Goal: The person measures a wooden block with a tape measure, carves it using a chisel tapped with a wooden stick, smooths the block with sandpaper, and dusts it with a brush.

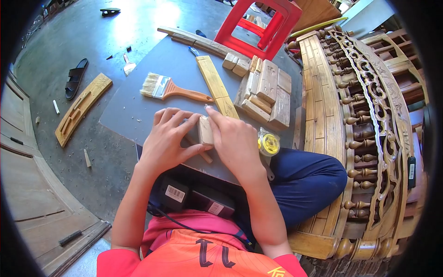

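Workshop floor: grey concrete, with a dark tabletop resting on the person's lap.
Head view, block: a small wooden block stands on the tabletop between both hands.
Left hand: fingers curled around the block's left side.
Right hand: closed on its right side.
Handling: it looks light, stiff and dry; best held by its flat sides.
Nearby: a paintbrush and stacked wood pieces.

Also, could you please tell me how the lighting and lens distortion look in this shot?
Head view: strong fisheye bend with dark corners; sun glare whitens the concrete floor; the wood block between the left hand and right hand is evenly lit and sharp.
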A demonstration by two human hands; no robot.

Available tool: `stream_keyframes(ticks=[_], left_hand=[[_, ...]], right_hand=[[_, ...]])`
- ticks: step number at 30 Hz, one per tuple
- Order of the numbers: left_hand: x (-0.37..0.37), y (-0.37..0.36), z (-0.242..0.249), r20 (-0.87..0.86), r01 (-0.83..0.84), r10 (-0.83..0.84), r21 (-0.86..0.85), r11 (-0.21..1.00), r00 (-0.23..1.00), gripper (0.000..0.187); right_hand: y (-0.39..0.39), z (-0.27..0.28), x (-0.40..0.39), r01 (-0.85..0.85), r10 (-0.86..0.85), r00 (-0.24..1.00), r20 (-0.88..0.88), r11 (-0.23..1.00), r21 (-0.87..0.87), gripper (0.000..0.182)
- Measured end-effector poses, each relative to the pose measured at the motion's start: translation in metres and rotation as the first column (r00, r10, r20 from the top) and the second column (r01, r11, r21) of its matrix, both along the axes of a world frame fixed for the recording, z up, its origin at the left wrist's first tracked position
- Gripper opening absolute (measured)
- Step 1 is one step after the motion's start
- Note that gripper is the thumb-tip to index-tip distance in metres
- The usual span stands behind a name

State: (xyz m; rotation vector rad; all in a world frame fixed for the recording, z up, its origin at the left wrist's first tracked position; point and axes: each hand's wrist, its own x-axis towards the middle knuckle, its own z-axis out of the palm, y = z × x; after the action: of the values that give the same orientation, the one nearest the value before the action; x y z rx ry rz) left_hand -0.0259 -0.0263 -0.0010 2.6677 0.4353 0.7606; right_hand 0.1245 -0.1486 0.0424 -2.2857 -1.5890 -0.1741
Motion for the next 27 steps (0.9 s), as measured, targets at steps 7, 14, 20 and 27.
stream_keyframes(ticks=[7,14,20,27], left_hand=[[0.002,0.000,0.005,-0.024,0.029,-0.030,-0.064,0.998,0.999,0.071],[0.002,-0.002,0.004,-0.034,-0.023,0.023,-0.010,1.000,0.999,0.070],[0.002,-0.002,0.009,-0.019,0.039,-0.040,-0.038,0.999,0.999,0.068],[0.001,-0.002,0.008,-0.037,-0.008,0.007,-0.033,0.999,0.999,0.070]], right_hand=[[-0.023,0.017,-0.012,0.040,-0.040,0.999,-0.007,0.997,-0.063,0.032],[-0.019,0.016,-0.017,0.051,-0.053,0.998,-0.035,0.996,-0.075,0.031],[-0.013,0.010,-0.014,0.082,-0.083,0.996,-0.016,0.995,-0.059,0.032],[-0.027,0.028,-0.030,0.084,-0.084,0.996,0.009,0.987,-0.135,0.035]])
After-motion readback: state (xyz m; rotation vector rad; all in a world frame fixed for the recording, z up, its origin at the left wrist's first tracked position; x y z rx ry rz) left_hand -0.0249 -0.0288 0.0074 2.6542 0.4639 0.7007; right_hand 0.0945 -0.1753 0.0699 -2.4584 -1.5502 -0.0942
